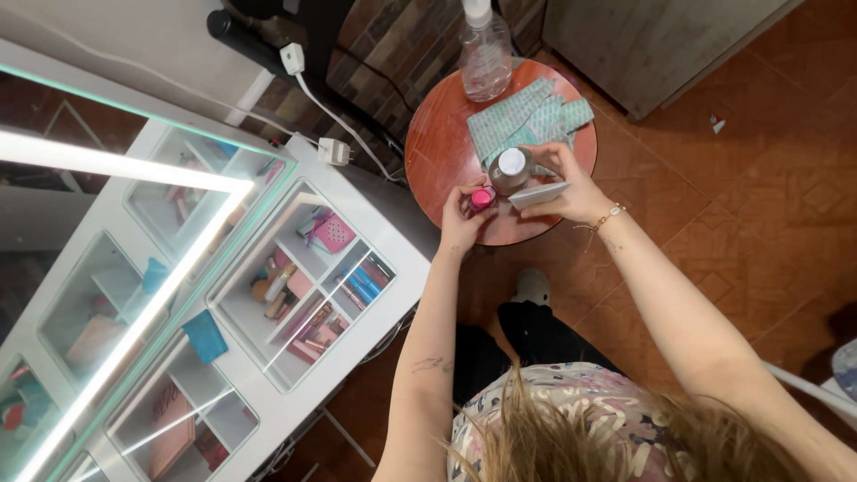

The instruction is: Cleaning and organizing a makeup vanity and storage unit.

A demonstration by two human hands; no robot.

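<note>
My left hand (460,219) grips a small bottle with a bright pink cap (482,197) over the near edge of a round red-brown table (442,143). My right hand (571,183) holds a flat pale nail file (537,194) and rests its fingers on a small brownish bottle with a white cap (511,167). Both hands are close together. Behind them on the table lie several teal patterned packets (527,120) and a tall clear plastic bottle (485,54).
A white glass-topped vanity (268,295) with lit compartments of cosmetics stands to the left. A white cable and plug (332,147) run between it and the table. A grey cabinet (643,45) is at the top right; the floor is terracotta tile (759,205).
</note>
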